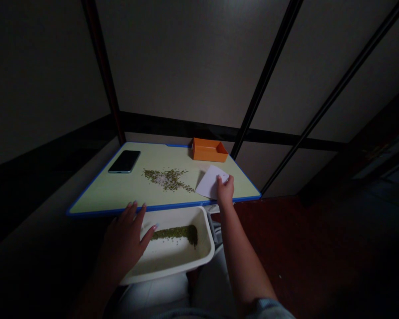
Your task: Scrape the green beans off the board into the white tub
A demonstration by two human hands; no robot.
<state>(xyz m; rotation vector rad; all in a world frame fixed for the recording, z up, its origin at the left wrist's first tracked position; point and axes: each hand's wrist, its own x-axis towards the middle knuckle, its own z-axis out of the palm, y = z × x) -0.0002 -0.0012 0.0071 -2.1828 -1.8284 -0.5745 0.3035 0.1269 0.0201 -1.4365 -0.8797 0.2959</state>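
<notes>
My right hand (225,190) pinches a white card (209,180), thumb on top, tilted at the table's front right. Left of the card, small green beans or seeds (174,179) lie scattered over the pale tabletop, with a whitish patch among them. My left hand (128,232) has its fingers spread, their tips by the table's blue front edge, above the left part of a white plastic basin (176,261). Inside that basin, more of the green beans or seeds (182,232) form a band along the far side, piled up at the right.
An orange open box (209,151) stands at the table's back right. At the back left lies a dark-screened phone (124,161). The pale table (109,192) has a blue rim and stands near a panelled wall (186,66). The basin sits over my lap.
</notes>
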